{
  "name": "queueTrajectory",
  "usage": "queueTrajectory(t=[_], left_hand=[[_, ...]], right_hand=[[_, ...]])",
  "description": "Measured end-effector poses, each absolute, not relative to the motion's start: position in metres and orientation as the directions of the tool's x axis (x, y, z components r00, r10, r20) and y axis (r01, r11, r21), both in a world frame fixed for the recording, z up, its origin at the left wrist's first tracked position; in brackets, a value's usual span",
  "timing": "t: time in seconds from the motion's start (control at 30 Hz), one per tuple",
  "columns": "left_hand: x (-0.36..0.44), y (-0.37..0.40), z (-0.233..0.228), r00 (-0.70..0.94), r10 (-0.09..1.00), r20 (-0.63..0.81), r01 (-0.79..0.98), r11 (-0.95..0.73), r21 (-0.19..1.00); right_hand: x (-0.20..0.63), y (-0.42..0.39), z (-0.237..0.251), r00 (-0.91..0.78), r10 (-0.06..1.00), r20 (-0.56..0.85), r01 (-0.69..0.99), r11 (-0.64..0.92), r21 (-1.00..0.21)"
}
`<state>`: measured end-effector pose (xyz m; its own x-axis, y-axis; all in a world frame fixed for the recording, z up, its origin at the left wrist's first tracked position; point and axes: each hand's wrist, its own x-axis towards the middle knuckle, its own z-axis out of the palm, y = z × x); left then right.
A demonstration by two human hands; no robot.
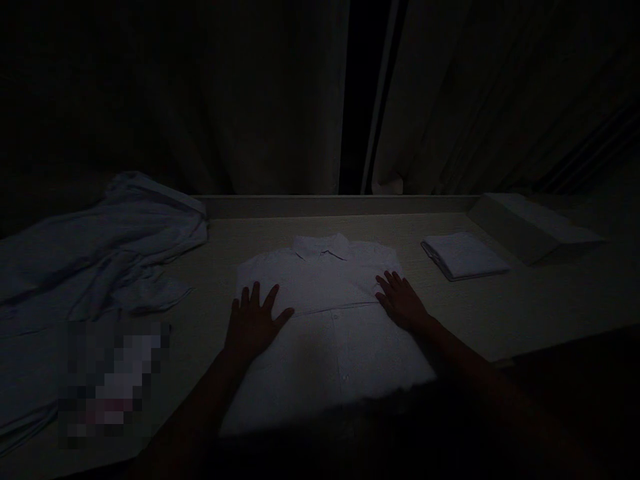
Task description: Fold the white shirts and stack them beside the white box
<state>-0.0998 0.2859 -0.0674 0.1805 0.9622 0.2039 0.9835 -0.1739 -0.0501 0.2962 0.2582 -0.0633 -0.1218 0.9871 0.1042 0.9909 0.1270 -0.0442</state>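
In dim light a white collared shirt [327, 313] lies flat on the light table [525, 307], collar toward the far edge. My left hand [253, 323] rests palm down on the shirt's left side with its fingers spread. On the shirt's right side my right hand [400, 300] also lies flat, fingers apart. Neither hand grips the cloth.
A heap of crumpled pale garments [100, 247] covers the table's left part. A small folded white cloth [465, 255] lies at the right, beside a flat pale box [530, 227]. Dark curtains [250, 100] hang behind the table's raised back edge.
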Motion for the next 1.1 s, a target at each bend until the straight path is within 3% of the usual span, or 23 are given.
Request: queueTrajectory(t=[0.43, 0.57, 0.7, 0.77, 0.83, 0.97, 1.1], left_hand=[[-0.098, 0.338, -0.064, 0.191, 0.955, 0.228, 0.981, -0.192, -0.019], [-0.112, 0.306, -0.056, 0.218, 0.929, 0.3, 0.975, -0.219, -0.031], [-0.135, 0.236, -0.066, 0.26, 0.926, 0.272, 0.965, -0.259, -0.039], [-0.139, 0.202, -0.078, 0.242, 0.934, 0.261, 0.969, -0.244, -0.027], [-0.137, 0.177, -0.09, 0.207, 0.942, 0.264, 0.977, -0.215, 0.001], [-0.124, 0.156, -0.1, 0.126, 0.947, 0.296, 0.987, -0.15, 0.063], [-0.119, 0.154, -0.094, 0.112, 0.943, 0.314, 0.984, -0.15, 0.1]], right_hand=[[0.293, 0.303, -0.06, -0.118, 0.986, 0.119, 0.991, 0.125, -0.055], [0.3, 0.306, -0.062, -0.132, 0.984, 0.118, 0.99, 0.138, -0.042], [0.296, 0.311, -0.057, -0.169, 0.978, 0.123, 0.986, 0.168, 0.017], [0.271, 0.31, -0.048, -0.224, 0.959, 0.171, 0.974, 0.22, 0.046], [0.224, 0.303, -0.04, -0.368, 0.905, 0.214, 0.929, 0.366, 0.049], [0.091, 0.28, -0.039, -0.724, 0.664, 0.187, 0.67, 0.741, -0.034], [-0.007, 0.274, -0.051, -0.74, 0.656, 0.15, 0.639, 0.755, -0.148]])
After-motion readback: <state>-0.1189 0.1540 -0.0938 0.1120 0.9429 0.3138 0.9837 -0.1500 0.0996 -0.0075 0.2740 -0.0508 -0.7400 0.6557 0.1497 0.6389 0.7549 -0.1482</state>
